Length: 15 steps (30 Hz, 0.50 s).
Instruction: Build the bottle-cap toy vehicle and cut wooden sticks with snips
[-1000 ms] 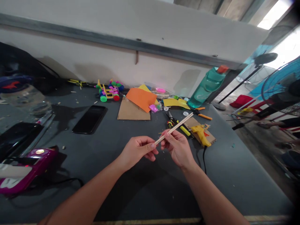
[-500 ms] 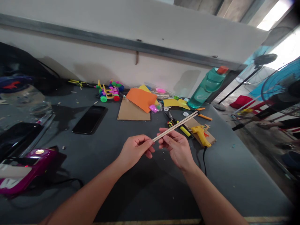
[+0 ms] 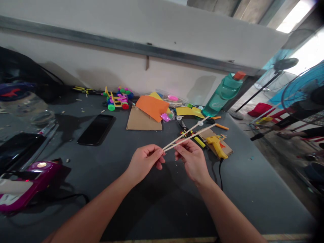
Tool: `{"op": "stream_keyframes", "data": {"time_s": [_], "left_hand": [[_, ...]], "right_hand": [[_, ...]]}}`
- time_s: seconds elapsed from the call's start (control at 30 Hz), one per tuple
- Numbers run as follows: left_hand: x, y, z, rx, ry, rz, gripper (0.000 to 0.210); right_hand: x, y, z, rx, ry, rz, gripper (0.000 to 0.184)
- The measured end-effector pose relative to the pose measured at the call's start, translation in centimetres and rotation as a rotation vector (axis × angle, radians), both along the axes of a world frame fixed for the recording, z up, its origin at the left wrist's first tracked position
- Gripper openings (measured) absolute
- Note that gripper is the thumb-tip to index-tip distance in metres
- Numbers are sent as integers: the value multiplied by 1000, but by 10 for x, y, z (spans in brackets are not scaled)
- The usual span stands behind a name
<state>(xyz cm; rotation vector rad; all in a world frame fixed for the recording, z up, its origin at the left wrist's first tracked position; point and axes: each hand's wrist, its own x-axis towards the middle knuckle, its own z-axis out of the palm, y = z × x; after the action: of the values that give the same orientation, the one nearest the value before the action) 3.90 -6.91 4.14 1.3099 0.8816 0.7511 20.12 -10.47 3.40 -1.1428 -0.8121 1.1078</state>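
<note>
Two thin wooden sticks (image 3: 195, 134) rise from my hands toward the upper right, joined at the near ends and spread apart at the far ends. My left hand (image 3: 145, 162) pinches their near ends between thumb and fingers. Closed on the lower stick, my right hand (image 3: 192, 160) grips it a short way farther along. Just beyond the sticks lie a yellow glue gun (image 3: 217, 145) on a piece of cardboard and pliers with black-and-yellow handles (image 3: 199, 141).
Left of my hands lie a black phone (image 3: 96, 130) and a magenta device (image 3: 32, 184). At the back are a colourful toy vehicle (image 3: 117, 100), orange paper (image 3: 153, 107) on cardboard, and a teal bottle (image 3: 222, 94). A fan (image 3: 306, 89) stands beyond the table's right edge.
The two sticks were side by side and now fan apart at the far ends. My right hand has shifted slightly to the right; the left hand stays nearly in place.
</note>
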Motion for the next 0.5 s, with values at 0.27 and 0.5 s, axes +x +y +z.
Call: {"op": "stream_keyframes", "data": {"time_s": [0.27, 0.5], "left_hand": [[-5, 11, -11, 171, 295, 158, 24], [-17, 22, -29, 772, 897, 109, 15]], "right_hand": [[-5, -1, 3, -40, 140, 155, 24], [-6, 1, -6, -171, 53, 138, 25]]}}
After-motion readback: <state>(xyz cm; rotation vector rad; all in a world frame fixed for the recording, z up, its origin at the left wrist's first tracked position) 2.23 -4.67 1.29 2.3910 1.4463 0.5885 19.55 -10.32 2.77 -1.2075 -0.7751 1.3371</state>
